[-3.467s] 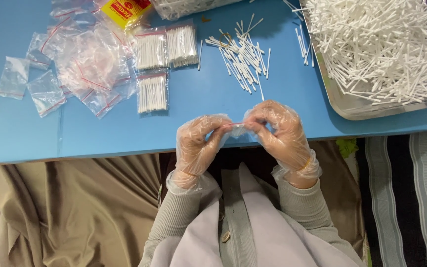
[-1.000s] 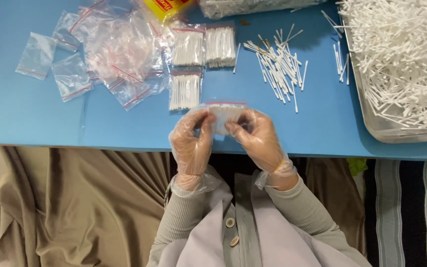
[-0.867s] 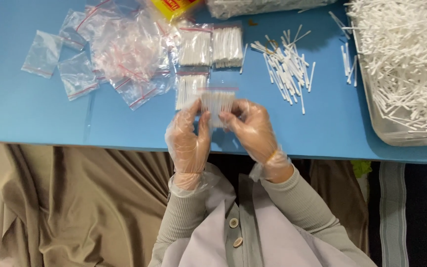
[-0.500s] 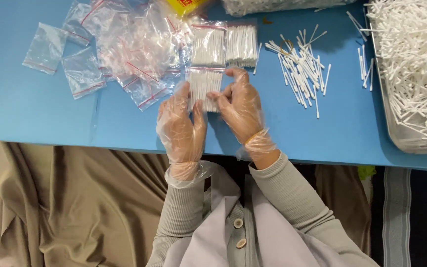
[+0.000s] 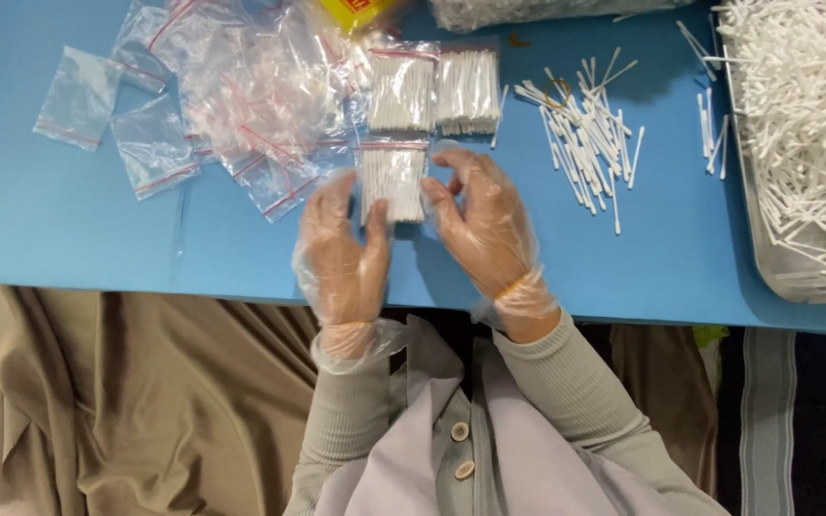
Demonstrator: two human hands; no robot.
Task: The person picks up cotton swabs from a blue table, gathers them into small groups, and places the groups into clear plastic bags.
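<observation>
Blue and smooth, the worktop (image 5: 69, 239) carries everything, and nearest its front edge the left hand (image 5: 341, 253) and right hand (image 5: 485, 225), both in thin clear plastic gloves, lie with fingers spread on either side of a small clear zip bag filled with white cotton swabs (image 5: 392, 182), fingertips touching its edges as it lies flat. Just beyond that bag lie two more filled swab bags (image 5: 435, 91) side by side, with a heap of empty clear zip bags with red seal strips (image 5: 231, 105) to its far left. To the bag's right sits a loose scatter of white cotton swabs (image 5: 585, 143), and farther right a metal tray heaped with white swabs (image 5: 767, 258).
</observation>
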